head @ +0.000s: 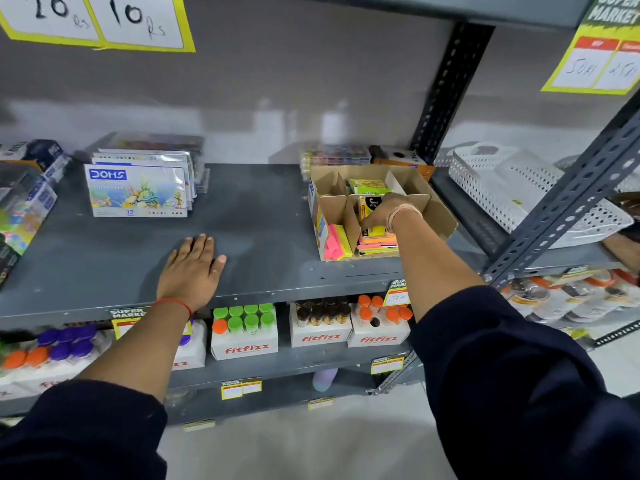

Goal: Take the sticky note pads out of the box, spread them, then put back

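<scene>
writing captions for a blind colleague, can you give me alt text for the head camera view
A person's right hand reaches into an open cardboard box of bright sticky note pads on a grey metal shelf, fingers on a pad, while the left hand rests flat on bare shelf. A stack of DOMS boxes stands further left; bottles in Fitfizz cartons fill the shelf below.

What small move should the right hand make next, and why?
Probably lift the pad it is gripping out of the cardboard box and set it on the bare shelf. The right hand is inside the box on the sticky note pads, none lie spread yet, and the left hand rests flat beside that free space.
</scene>
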The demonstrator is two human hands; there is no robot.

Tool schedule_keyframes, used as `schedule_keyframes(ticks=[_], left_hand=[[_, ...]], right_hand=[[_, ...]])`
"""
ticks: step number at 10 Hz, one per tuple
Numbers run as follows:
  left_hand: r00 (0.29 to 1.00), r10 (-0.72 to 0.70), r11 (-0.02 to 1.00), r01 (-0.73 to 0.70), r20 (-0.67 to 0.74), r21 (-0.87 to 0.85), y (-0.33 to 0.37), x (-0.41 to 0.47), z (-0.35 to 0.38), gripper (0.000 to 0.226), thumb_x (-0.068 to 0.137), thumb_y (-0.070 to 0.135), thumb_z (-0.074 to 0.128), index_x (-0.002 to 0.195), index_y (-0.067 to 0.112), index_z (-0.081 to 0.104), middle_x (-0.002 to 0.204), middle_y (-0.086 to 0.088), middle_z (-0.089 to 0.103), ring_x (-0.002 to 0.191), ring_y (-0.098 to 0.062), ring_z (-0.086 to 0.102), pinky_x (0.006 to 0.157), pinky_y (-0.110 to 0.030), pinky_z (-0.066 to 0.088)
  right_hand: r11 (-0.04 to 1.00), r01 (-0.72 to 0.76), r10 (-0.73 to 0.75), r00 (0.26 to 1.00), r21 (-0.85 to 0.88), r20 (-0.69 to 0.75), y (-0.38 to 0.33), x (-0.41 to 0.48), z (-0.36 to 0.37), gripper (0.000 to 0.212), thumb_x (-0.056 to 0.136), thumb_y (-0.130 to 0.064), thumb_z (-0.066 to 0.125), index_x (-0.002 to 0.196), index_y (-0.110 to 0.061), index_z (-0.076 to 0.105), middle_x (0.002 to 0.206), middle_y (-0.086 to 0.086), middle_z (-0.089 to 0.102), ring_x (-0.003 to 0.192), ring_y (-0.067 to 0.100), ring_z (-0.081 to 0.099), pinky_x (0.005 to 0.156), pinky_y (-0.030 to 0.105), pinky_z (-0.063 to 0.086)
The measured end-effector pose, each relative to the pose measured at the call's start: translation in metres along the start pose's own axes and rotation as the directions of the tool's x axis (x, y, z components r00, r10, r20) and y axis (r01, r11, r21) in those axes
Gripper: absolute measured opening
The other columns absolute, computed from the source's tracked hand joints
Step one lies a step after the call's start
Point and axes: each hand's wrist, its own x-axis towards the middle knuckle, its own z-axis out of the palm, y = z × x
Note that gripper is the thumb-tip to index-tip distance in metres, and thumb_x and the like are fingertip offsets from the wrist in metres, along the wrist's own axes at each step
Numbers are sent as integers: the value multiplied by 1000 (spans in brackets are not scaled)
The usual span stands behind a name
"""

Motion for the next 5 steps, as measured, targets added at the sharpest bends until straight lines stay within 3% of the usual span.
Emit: schedule_keyframes(ticks=[1,2,3,4,5], left_hand=[[1000,0,1000,0,-4,7,0,0,1,54,99,34,21,147,11,15,159,-5,13,147,-23,8,120,-38,8],[1000,2,1000,-2,11,-3,0,0,-2,53,99,33,21,147,11,14,159,-5,12,147,-23,7,121,-38,7],[999,21,1000,-22,36,20,0,-1,-2,54,99,33,20,147,11,12,159,-5,9,147,-23,4,120,-38,6],[998,6,1000,-4,63,-28,-1,-2,-7,56,99,34,21,148,11,6,160,-6,4,148,-25,0,121,-40,6],[998,57,993,-58,-14,-107,11,-6,-13,58,98,35,22,147,11,1,160,-7,0,148,-26,-1,122,-40,6]], right_hand=[[999,15,-14,1000,-35,26,2,5,0,70,74,-27,75,133,-3,47,137,19,50,125,36,48,105,45,43],[990,14,-7,999,-142,53,1,3,-2,57,77,-40,70,117,-2,55,120,19,58,102,31,55,100,45,47],[954,40,-26,998,-297,52,-2,5,-2,48,80,-52,61,101,-10,53,98,13,51,89,29,48,94,42,48],[949,46,-46,999,-311,8,-1,-3,-2,48,88,-55,46,100,-10,57,87,11,53,90,28,52,91,38,47],[977,89,-120,981,-191,-155,0,-16,-3,60,94,-53,34,111,-1,59,92,17,61,103,34,59,85,37,47]])
